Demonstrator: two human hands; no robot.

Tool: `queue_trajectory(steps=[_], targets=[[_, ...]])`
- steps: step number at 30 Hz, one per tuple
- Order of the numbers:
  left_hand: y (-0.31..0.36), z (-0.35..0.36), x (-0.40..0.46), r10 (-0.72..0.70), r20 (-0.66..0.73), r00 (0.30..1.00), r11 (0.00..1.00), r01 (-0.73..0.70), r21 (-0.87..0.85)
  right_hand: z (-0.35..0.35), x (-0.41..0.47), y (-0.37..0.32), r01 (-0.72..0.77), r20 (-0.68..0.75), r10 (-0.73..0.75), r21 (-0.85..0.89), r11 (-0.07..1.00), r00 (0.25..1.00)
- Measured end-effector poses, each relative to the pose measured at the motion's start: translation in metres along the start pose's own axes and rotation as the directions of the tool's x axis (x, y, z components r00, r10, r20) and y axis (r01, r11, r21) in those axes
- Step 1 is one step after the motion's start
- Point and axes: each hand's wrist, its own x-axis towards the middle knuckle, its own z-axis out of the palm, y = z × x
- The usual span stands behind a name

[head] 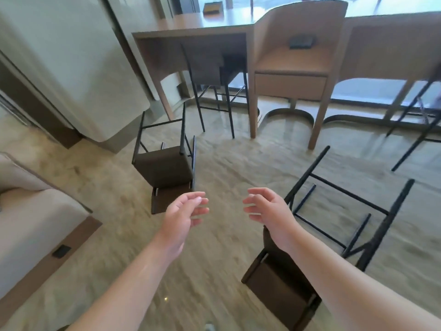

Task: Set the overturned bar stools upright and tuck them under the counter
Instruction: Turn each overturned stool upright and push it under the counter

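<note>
Two dark brown bar stools with thin black legs lie overturned on the beige floor. One stool (164, 168) lies left of centre, its legs pointing towards the counter. The other stool (281, 285) lies at the lower right, partly hidden under my right forearm, its legs (343, 211) stretching right. A third stool (212, 72) stands upright, tucked under the wooden counter (191, 32). My left hand (183, 211) and my right hand (265, 209) hover side by side between the fallen stools, fingers apart, holding nothing.
A tan armchair-shaped unit (293, 58) with a small dark object on its seat stands right of the tucked stool. More black stool legs (415, 130) show at the far right edge. A pale sofa (31, 211) fills the left, and a white rounded column (71, 68) rises behind it.
</note>
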Motion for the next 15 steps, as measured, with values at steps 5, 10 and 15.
queue_trajectory(steps=[5, 10, 15], targets=[[0.0, 0.004, 0.052, -0.063, 0.204, 0.977, 0.997, 0.071, -0.033, 0.003, 0.001, 0.001, 0.007, -0.179, -0.005, 0.008, 1.0, 0.984], [0.009, -0.006, 0.1, -0.066, 0.409, 0.91, 0.994, 0.095, -0.05, 0.031, -0.006, 0.002, 0.005, -0.368, 0.023, 0.075, 0.997, 0.93], [0.013, -0.021, 0.138, -0.058, 0.555, 0.83, 0.986, 0.136, -0.1, 0.061, -0.016, -0.001, 0.066, -0.494, -0.004, 0.107, 0.992, 0.869]])
